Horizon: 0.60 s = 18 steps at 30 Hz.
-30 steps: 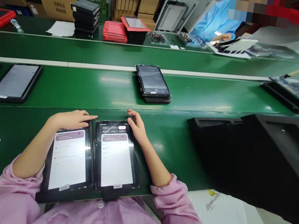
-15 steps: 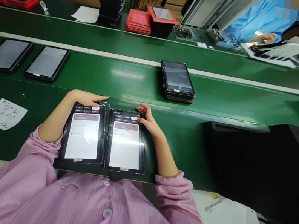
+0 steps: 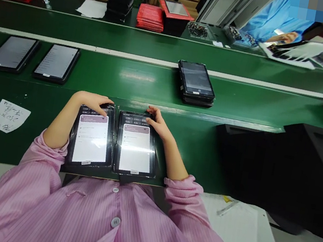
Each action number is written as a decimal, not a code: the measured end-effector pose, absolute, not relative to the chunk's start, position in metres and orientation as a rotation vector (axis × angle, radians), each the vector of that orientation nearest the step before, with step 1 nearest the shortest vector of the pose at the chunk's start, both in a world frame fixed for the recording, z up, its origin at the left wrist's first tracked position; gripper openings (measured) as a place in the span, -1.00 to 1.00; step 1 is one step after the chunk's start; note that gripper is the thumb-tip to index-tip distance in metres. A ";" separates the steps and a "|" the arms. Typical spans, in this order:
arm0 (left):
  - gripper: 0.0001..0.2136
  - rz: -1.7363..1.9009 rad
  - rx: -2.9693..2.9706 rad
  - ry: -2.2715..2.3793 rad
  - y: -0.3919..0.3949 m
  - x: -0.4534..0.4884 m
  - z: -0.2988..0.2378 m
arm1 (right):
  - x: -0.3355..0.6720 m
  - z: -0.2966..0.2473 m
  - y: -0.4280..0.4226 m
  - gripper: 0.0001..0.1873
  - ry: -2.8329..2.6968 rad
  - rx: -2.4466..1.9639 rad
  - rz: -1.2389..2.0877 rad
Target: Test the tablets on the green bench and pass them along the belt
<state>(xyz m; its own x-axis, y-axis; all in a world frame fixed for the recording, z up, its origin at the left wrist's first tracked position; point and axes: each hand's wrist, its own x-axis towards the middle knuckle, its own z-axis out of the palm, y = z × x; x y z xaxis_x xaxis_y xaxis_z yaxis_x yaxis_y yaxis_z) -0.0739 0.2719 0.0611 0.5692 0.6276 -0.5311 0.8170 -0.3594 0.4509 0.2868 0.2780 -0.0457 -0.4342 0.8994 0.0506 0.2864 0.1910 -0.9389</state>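
Two lit tablets lie side by side at the near bench edge. My left hand (image 3: 92, 101) reaches over the top of the left tablet (image 3: 92, 142), fingers stretched along its upper edge and thumb down on the screen by the dark tiles. At the top right corner of the right tablet (image 3: 136, 152) is my right hand (image 3: 158, 124). Its fingers extend past the edge, and its thumb is on or just above the tile rows. Neither hand grips anything. Both screens show a mauve banner above a pale list.
Two more tablets, one (image 3: 12, 52) left of the other (image 3: 56, 61), lie on the green belt; a tablet stack (image 3: 197, 81) sits right of them. A handwritten note (image 3: 7, 116) is at left, a large black object (image 3: 265, 167) at right. Across the bench a person in blue (image 3: 267, 23) works.
My left thumb has moved down onto the left screen. The pale highlighted tile on each tablet has turned dark. The whole view has shifted slightly as my head moved.
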 end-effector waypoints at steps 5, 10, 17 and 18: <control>0.29 -0.370 2.148 1.201 0.263 -0.066 0.053 | 0.294 -0.034 0.272 0.25 -2.177 -0.942 1.156; -0.17 -0.170 2.162 1.409 0.273 -0.073 0.055 | 0.296 -0.041 0.294 -0.32 -1.642 -1.263 1.006; -0.56 0.241 2.475 1.606 0.201 -0.043 0.090 | 0.300 -0.004 0.201 -0.43 -2.018 -1.162 0.743; -0.57 0.255 2.524 1.518 0.174 -0.032 0.088 | 0.298 0.000 0.173 -0.36 -2.156 -1.121 0.715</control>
<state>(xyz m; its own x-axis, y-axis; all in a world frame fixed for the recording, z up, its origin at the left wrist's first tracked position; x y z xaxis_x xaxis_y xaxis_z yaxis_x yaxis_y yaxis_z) -0.0319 0.1745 0.0880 0.4625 0.8851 0.0512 0.8533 -0.4601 0.2453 0.2983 0.1730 0.0003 -0.4637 0.8472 0.2594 0.5244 0.4984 -0.6904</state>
